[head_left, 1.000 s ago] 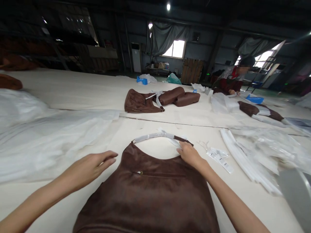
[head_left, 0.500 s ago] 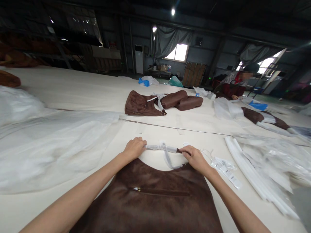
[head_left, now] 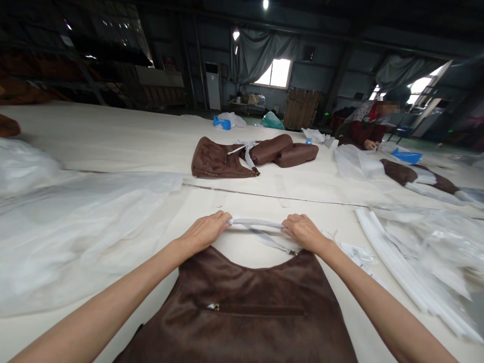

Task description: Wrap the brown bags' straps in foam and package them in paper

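Note:
A brown leather-look handbag [head_left: 245,302] lies in front of me, its curved opening facing away and a zip [head_left: 260,309] running across its side. Above the opening, the bag's handle [head_left: 257,222] is wrapped in whitish film. My left hand [head_left: 209,229] is closed round the handle's left end, and my right hand [head_left: 304,232] grips its right end. Between them the wrapped handle stretches in a shallow arc. A second wrapped strap [head_left: 270,239] slants below it to a metal fitting at the bag's right corner.
Across the seam in the white table [head_left: 113,131] lie another brown bag [head_left: 217,159] and brown stuffed pieces [head_left: 287,150]. Clear plastic sheets [head_left: 86,237] spread at left. White foam strips [head_left: 408,272] and white tags [head_left: 357,254] lie at right. A co-worker [head_left: 365,128] handles plastic at the far right.
My right hand has shifted slightly, and the brown part of the handle beside it no longer shows. The wrapped handle now bows upward, and the loose strap lies straighter.

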`<act>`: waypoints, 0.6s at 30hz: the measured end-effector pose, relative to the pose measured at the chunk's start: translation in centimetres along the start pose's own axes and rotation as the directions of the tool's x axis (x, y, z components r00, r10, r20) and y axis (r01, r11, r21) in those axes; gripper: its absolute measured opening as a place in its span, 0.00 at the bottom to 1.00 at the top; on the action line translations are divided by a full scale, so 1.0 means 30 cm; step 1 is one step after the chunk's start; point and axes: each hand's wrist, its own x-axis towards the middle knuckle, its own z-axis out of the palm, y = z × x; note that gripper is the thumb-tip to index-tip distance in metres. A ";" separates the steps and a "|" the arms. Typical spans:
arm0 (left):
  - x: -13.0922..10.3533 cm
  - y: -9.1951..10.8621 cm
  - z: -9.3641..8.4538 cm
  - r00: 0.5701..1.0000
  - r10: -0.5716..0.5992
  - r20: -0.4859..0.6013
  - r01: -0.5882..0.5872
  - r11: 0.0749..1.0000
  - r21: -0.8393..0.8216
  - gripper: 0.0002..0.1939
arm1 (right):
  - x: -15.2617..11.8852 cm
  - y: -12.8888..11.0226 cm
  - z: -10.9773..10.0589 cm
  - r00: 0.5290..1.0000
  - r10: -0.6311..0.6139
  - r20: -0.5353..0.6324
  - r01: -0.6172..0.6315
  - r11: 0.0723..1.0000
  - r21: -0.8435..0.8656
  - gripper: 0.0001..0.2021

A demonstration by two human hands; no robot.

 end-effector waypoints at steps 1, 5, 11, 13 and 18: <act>0.001 -0.001 0.005 1.000 0.010 0.004 -0.010 1.000 0.002 0.10 | -0.025 0.020 0.007 1.000 0.011 0.006 -0.011 1.000 -0.009 0.11; 0.011 0.007 0.023 0.999 0.044 0.026 -0.044 0.999 0.016 0.13 | -0.120 0.072 0.051 0.997 0.073 0.028 -0.073 0.997 0.001 0.10; 0.047 0.016 0.025 0.998 0.002 0.064 -0.004 1.000 0.027 0.14 | -0.173 0.103 0.092 0.985 0.170 -0.008 -0.168 0.979 0.116 0.10; 0.047 0.026 0.017 0.998 -0.018 0.058 0.017 0.999 0.029 0.15 | -0.208 0.106 0.101 0.971 0.226 -0.077 -0.208 0.959 0.195 0.13; 0.012 0.125 -0.009 0.993 0.114 -0.021 -0.115 0.992 -0.049 0.18 | -0.411 0.025 0.138 0.759 0.635 -0.145 -0.425 0.651 0.629 0.20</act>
